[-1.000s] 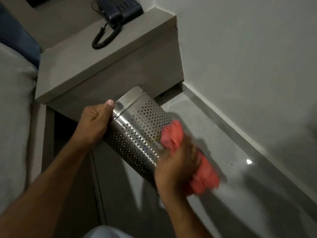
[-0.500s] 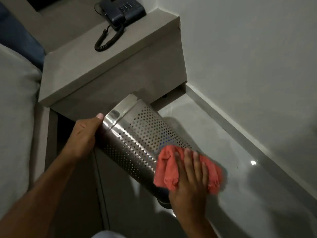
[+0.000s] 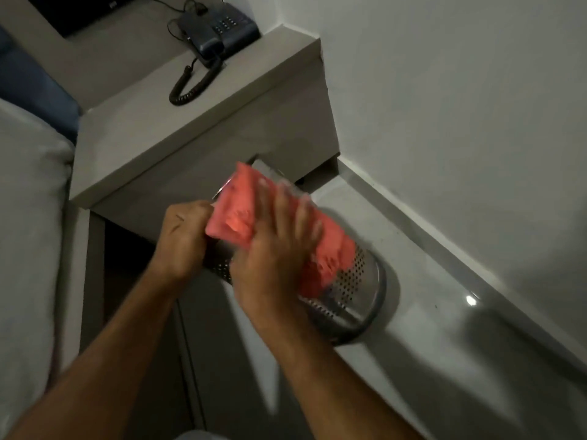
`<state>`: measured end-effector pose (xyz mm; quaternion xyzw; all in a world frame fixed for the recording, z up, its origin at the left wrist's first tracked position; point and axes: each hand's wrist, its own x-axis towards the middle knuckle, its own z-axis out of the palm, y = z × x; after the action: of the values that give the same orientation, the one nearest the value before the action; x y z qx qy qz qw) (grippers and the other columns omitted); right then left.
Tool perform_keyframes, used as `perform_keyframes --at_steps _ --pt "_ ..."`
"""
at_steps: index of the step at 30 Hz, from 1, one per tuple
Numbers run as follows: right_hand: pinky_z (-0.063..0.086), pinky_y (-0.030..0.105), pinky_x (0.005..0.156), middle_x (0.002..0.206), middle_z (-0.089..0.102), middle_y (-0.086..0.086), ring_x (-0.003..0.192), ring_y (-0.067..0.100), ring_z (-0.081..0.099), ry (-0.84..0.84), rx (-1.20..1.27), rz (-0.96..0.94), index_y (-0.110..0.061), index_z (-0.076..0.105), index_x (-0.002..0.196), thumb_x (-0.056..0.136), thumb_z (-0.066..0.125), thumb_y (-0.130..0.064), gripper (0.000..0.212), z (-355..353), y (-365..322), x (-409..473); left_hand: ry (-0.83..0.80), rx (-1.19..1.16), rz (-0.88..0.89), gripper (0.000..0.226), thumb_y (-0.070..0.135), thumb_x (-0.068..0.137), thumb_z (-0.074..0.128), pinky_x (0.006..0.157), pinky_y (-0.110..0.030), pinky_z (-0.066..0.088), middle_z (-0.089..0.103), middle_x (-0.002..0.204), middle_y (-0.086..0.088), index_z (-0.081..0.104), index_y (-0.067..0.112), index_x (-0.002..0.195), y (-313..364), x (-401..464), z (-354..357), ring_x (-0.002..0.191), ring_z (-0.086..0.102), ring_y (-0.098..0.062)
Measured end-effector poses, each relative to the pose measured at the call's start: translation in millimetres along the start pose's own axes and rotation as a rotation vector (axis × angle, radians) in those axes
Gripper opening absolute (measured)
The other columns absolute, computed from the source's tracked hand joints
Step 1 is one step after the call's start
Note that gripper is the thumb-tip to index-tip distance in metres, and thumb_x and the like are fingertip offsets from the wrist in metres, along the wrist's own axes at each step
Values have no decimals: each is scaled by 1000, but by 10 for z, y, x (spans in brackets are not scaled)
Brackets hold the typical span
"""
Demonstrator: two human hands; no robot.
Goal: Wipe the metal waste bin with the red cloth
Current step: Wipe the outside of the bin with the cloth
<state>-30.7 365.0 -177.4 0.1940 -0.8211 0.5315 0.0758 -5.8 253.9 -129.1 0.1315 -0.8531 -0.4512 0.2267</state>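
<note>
The perforated metal waste bin is tilted, its base on the glossy floor and its rim up toward the side table. My left hand grips the bin at its upper rim. My right hand presses the red cloth flat against the bin's upper side, fingers spread and blurred by motion. The cloth covers most of the bin's upper half; only the lower perforated wall and the base band show.
A grey side table stands just behind the bin with a dark corded telephone on top. A white wall with a skirting runs along the right. A pale bed edge lies at the left. Glossy floor stretches to the lower right.
My right hand has slid the red cloth from the bin's lower end up to its upper part near the rim. The left hand keeps its hold on the rim.
</note>
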Motion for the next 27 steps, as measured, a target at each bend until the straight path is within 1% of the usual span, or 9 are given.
perform_keyframes --at_steps 3,6,8,11,15,20,23,25,27 --pt "10 67 116 162 29 8 151 38 13 -38 44 -143 -29 30 154 85 61 -32 75 108 -125 306 42 18 -52 39 -1 92 47 43 -17 37 57 45 12 57 -6 54 -115 -4 27 43 45 2" --pt "7 62 119 165 23 5 152 36 10 -134 -122 -184 -34 18 157 86 62 -35 84 21 351 83 73 64 -31 56 10 103 41 41 -16 32 52 44 15 49 23 49 -206 6 8 41 40 3" --pt "12 63 119 165 24 7 152 37 14 -127 -203 -43 -33 15 158 81 71 -27 95 -155 876 -217 102 130 21 54 25 103 42 42 -12 34 54 47 18 53 24 51 -235 -17 -8 43 43 5" --pt "30 63 113 154 43 19 143 45 34 -36 -272 201 -12 38 150 73 75 -7 86 -393 1372 -596 108 153 57 54 42 98 43 42 -10 31 51 45 18 46 19 49 -228 -20 -13 40 40 5" --pt "22 55 119 153 46 16 143 39 34 38 -145 513 -15 34 154 81 63 -15 78 -331 946 -268 52 195 54 61 36 101 42 39 -13 29 48 42 15 42 6 48 -191 61 49 37 37 3" --pt "17 62 118 157 37 12 146 41 23 -28 38 6 -26 29 152 78 58 -34 79 57 -73 331 -135 227 66 51 33 95 49 46 -19 41 57 54 -8 58 -5 63 -93 171 -11 47 50 -7" --pt "8 58 121 165 21 9 152 38 9 -165 -50 -226 -30 19 157 90 51 -37 74 61 191 195 -136 153 -4 40 41 88 52 50 -27 48 66 58 0 68 12 66 -186 118 -126 54 58 -16" --pt "10 60 120 167 15 9 153 37 6 -222 -155 -194 -37 6 158 90 56 -36 84 -98 697 -89 -29 144 -40 57 48 96 41 48 -21 42 59 49 9 62 16 54 -345 68 -201 48 51 -3" --pt "24 64 115 162 28 15 150 40 19 -156 -201 -28 -34 6 157 88 49 -38 81 -286 1155 -372 6 187 14 52 33 100 34 54 -7 40 59 50 22 64 32 58 -444 7 -262 48 48 13"
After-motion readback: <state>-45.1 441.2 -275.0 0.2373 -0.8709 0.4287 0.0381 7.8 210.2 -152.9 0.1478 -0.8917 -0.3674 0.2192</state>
